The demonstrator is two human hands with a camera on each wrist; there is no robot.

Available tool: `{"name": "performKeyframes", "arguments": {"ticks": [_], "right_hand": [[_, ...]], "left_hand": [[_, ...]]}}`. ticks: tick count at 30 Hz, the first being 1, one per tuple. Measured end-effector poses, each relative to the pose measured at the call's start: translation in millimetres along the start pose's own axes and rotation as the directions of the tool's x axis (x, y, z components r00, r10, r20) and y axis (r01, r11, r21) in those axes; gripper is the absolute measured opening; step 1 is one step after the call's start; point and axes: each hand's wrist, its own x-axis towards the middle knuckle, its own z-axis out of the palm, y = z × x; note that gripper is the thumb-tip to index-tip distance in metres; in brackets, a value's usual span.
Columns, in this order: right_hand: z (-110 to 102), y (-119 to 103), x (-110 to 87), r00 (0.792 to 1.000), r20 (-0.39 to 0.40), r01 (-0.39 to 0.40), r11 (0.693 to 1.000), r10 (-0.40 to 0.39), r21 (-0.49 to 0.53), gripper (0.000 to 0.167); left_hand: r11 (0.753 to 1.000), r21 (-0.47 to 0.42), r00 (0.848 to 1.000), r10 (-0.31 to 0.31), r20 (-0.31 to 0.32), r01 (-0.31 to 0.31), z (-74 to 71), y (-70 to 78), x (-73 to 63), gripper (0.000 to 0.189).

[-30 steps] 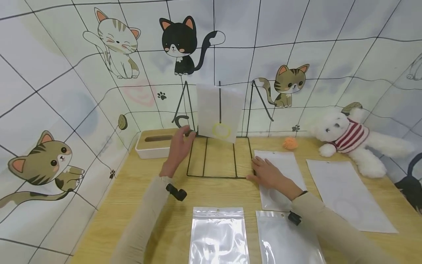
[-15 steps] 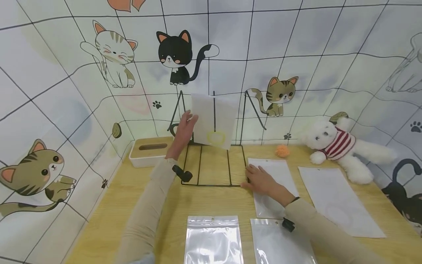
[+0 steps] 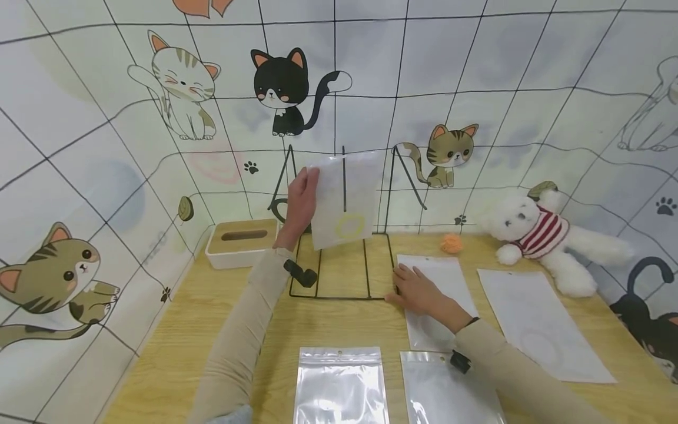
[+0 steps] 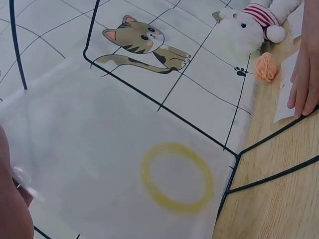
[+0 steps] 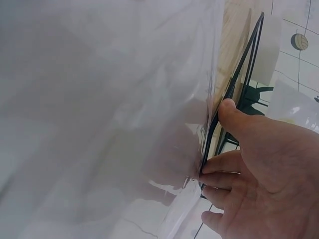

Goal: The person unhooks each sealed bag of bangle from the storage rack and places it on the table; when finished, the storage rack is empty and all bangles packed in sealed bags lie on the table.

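Observation:
A white plastic zip bag [image 3: 331, 200] with a yellow ring [image 4: 177, 177] showing through it hangs at the middle of a black wire rack [image 3: 339, 298]. One dark prong of the rack stands in front of the bag. My left hand [image 3: 301, 203] grips the bag's left edge; its fingertips are mostly hidden. At the rack's right side, my right hand [image 3: 421, 292] touches the base wire with thumb and fingertips, its fingers only loosely bent. A flat white bag [image 3: 431, 330] lies partly under that hand. In the right wrist view, a blurred clear bag edge [image 5: 209, 79] is close by.
Another white bag [image 3: 545, 324] lies at the right. Two silvery zip bags [image 3: 341, 388] lie near the front. A white box with a wooden lid [image 3: 241, 256] stands at the left. An orange ball [image 3: 451, 243] and a plush toy [image 3: 540, 235] are near the back wall.
My left hand has risen from the rack's lower left side to the bag's left edge and taken hold of it. The bag's lower end has swung forward. My right hand stays put.

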Motion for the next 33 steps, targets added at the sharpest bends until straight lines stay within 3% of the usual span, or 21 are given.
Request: {"name": "performKeyframes", "arguments": {"ticks": [5,8,13,16,18,21,28,33], "right_hand": [[-5.8,0.8,2.4,1.0,-0.018,0.007,1.0,-0.008,-0.016,0.069],[-6.6,0.5,2.5,1.0,-0.006,0.009,1.0,-0.009,-0.017,0.07],[-4.8,-0.3,2.6,1.0,0.001,0.005,1.0,-0.005,-0.01,0.07],[-4.0,-1.9,2.0,1.0,-0.004,0.002,1.0,-0.002,-0.005,0.069],[-3.1,-3.3,0.8,1.0,-0.012,0.006,1.0,-0.006,-0.008,0.069],[-0.1,-4.9,-0.7,1.0,-0.023,0.011,1.0,-0.011,-0.01,0.069],[4.2,-5.2,-1.6,1.0,-0.021,0.013,1.0,-0.013,-0.003,0.069],[5.8,-2.6,-1.0,1.0,-0.028,0.01,1.0,-0.01,0.003,0.069]], "left_hand": [[0.999,0.021,0.998,0.048,-0.042,-0.047,4.2,29.4,-7.3,0.032],[0.998,0.021,0.996,0.063,-0.058,-0.062,5.0,36.4,-12.1,0.031],[0.996,0.028,0.993,0.087,-0.082,-0.085,6.4,20.8,-10.4,0.031],[0.997,0.027,0.994,0.078,-0.082,-0.076,6.7,5.9,-7.7,0.031],[0.997,0.026,0.994,0.073,-0.076,-0.071,5.5,3.5,-10.2,0.034],[0.998,0.033,0.996,0.059,-0.061,-0.057,2.6,7.8,-17.1,0.037],[0.994,0.06,0.995,0.093,-0.041,-0.09,-1.8,8.7,-25.2,0.04],[0.997,0.042,0.997,0.065,-0.032,-0.064,-1.1,16.5,-31.0,0.036]]}}
